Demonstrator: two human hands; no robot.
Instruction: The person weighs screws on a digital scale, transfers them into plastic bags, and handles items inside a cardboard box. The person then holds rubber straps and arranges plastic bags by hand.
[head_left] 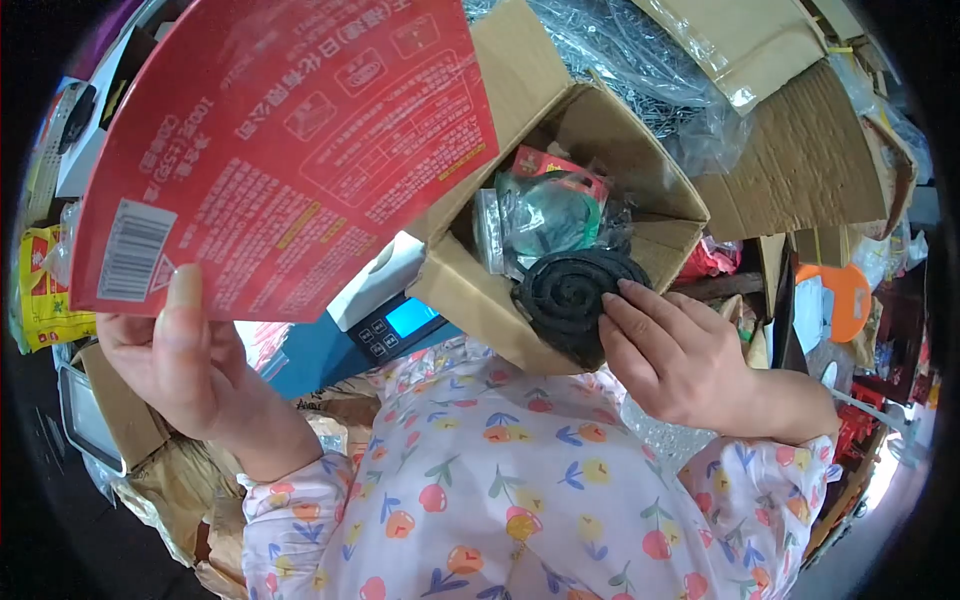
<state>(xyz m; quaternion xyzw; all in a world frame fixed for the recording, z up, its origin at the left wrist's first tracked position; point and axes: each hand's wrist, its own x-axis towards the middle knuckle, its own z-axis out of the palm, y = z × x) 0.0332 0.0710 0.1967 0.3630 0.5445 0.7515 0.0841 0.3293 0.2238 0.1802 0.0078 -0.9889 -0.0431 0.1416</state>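
My left hand [185, 375] grips a large red printed box [330, 120] by its lower corner, thumb on the face beside the barcode. White and yellow lettering covers that face. In my right hand [685, 360] is a black mosquito coil [575, 295], its spiral facing me and my fingers on its right edge. It is held over the near edge of an open cardboard box [480, 315]. Inside that box lie clear plastic packets [545, 215] and a red-topped packet [560, 165]. Whether several coils are stacked together, I cannot tell.
A blue device with a lit screen [410, 318] sits below the red box, next to a white box [375, 280]. Behind lies a plastic bag of metal pieces [640, 60]. Cardboard flaps [790, 150] and an orange item [848, 300] are at the right, crumpled brown paper [180, 500] at the left.
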